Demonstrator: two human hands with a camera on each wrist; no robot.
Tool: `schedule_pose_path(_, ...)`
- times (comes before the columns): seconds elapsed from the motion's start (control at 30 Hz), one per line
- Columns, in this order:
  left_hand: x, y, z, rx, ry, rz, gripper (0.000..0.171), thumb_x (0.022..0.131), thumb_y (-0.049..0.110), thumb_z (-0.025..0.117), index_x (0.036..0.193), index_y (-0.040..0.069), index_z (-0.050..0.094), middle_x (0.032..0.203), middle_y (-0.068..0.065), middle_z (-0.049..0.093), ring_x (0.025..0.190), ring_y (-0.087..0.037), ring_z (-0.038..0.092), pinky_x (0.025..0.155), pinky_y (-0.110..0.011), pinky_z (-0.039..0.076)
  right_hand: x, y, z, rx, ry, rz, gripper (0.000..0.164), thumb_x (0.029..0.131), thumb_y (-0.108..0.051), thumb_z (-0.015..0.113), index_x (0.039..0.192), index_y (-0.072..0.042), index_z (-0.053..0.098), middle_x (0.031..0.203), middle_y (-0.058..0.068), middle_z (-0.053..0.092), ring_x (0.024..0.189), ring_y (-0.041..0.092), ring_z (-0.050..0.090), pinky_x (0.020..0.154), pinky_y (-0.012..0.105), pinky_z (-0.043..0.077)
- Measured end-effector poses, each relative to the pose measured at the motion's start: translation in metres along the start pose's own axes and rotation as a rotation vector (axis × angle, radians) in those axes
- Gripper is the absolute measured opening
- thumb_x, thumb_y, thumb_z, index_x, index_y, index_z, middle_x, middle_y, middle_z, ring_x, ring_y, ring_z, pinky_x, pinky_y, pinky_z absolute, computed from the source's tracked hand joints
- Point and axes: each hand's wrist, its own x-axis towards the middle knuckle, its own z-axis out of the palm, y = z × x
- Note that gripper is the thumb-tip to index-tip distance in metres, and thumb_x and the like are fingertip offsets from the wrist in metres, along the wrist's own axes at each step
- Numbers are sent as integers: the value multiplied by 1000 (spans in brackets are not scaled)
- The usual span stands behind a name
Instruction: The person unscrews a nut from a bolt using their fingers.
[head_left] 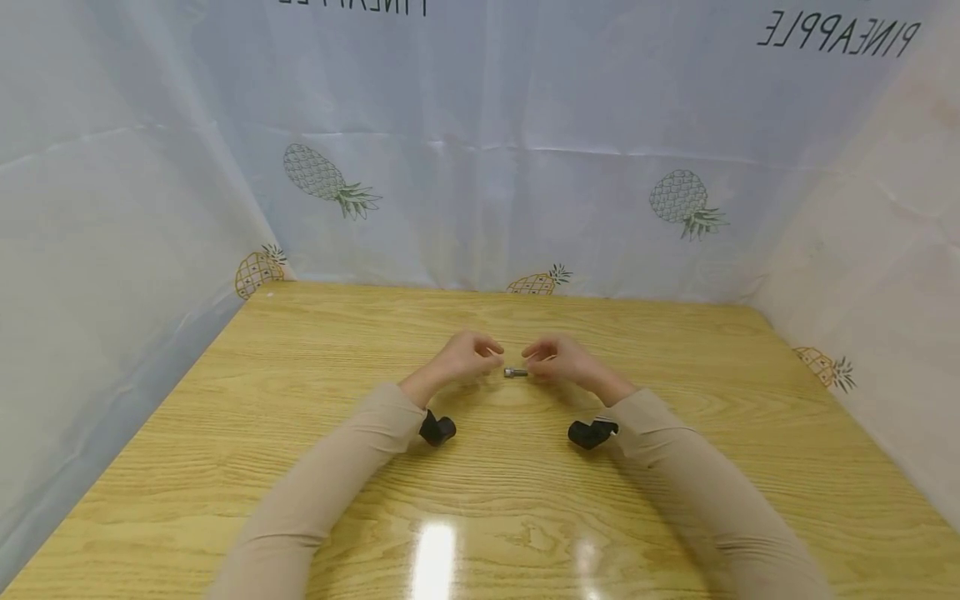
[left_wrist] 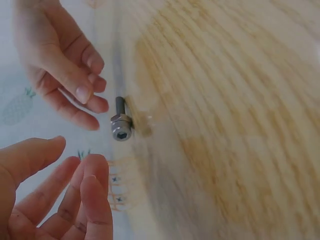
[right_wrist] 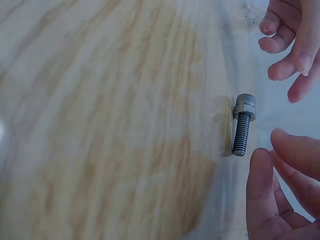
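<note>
A metal socket-head bolt (head_left: 515,372) lies on its side on the wooden table, between the two hands. In the right wrist view, a hex nut (right_wrist: 244,109) sits on the bolt close under its head, and the bare thread runs below it. The bolt's head faces my left hand (head_left: 470,357), whose fingers are loosely bent and apart from it. My right hand (head_left: 562,358) is near the threaded end, thumb and fingers parted with nothing between them. Both hands also show in the left wrist view, the left hand (left_wrist: 65,195) in front and the right hand (left_wrist: 60,65) beyond.
The wood-grain table (head_left: 495,483) reaches back to a pale curtain (head_left: 480,208) printed with pineapples. More curtain hangs at both sides. Dark devices, a left one (head_left: 438,428) and a right one (head_left: 592,433), are at the wrists. Light glares off the table's near part.
</note>
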Motion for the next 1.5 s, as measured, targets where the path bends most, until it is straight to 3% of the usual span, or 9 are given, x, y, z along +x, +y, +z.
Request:
schedule_pose_path(0.17, 3, -2, 6, -19, 0, -20, 30, 89, 14, 62, 115, 0, 64, 91, -15, 68, 67, -15, 61, 56, -20, 46, 2, 2, 2, -40, 6, 45, 32, 87, -11, 64, 115, 5, 61, 103, 15, 65, 85, 10, 60, 77, 24, 54)
schedule_pose_path(0.37, 4, -2, 11, -36, -1, -41, 29, 87, 11, 63, 112, -2, 65, 80, -10, 64, 58, -11, 55, 53, -18, 44, 2, 2, 5, -39, 5, 70, 29, 86, -10, 64, 111, 5, 63, 98, 13, 65, 76, 6, 61, 73, 24, 55)
schedule_pose_path(0.77, 6, 0, 16, 4, -11, -56, 28, 85, 10, 64, 110, -2, 67, 92, -15, 69, 56, -8, 55, 53, -15, 45, 5, 0, 11, -90, -14, 77, 22, 85, -7, 66, 104, 6, 66, 97, 17, 68, 68, 7, 61, 66, 24, 56)
schedule_pose_path(1.1, 10, -1, 19, 24, -8, -59, 21, 84, 6, 65, 102, -3, 70, 98, -17, 69, 55, -7, 55, 53, -15, 47, 7, -3, 13, -133, -6, 73, 16, 86, -5, 65, 97, 5, 67, 77, 5, 65, 62, 6, 57, 60, 21, 54)
schedule_pose_path(1.3, 10, 0, 19, 43, 2, -65, 16, 83, 4, 66, 95, -5, 70, 79, -12, 68, 52, -7, 53, 50, -14, 44, 5, -4, 15, -161, -10, 64, 12, 86, -5, 64, 94, 4, 67, 74, 3, 62, 61, 6, 55, 58, 19, 51)
schedule_pose_path(1.5, 9, 1, 18, 59, -15, -67, 15, 85, 6, 65, 93, -5, 72, 59, -4, 59, 49, -8, 49, 48, -14, 40, 5, -7, 16, -216, -24, 23, 12, 88, -6, 62, 93, 3, 66, 75, 6, 63, 61, 8, 54, 56, 19, 47)
